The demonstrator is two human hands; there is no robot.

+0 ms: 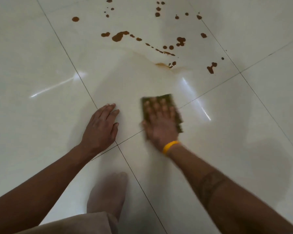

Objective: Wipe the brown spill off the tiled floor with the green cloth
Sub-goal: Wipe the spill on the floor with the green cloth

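1. Flat-palmed is how the right hand (161,120) works: fingers spread wide and pressed down on top of the green cloth (162,112), pinning it to the tiled floor (41,65) rather than clutching it. It's pretty blurred, so I can't say whether the fingertips curl over the cloth's far edge.
2. Left hand (101,127) sits just beside the cloth on its left, not touching it, open and empty, palm flat on the tile with fingers together.
3. Cloth looks like a folded rectangle. Its far edge and right edge stick out past the hand, the near left part is hidden under the palm. A grout line runs under it.
4. Brown spill (120,35) is well beyond the cloth's far edge: scattered drops and a couple of bigger blobs, plus a thin smeared streak (162,65) on the side nearest the cloth. The top of the spill is cut off by the frame.
5. Room-wise, bare glossy tile lies between the cloth and that streak, and it's wide open to the cloth's right and left too.
6. Yellow wristband (169,146) sits on the right wrist just behind the cloth. A foot (108,193) shows nearer than both hands, hazy and hard to make out, with some beige fabric (78,223) cut off at the bottom.
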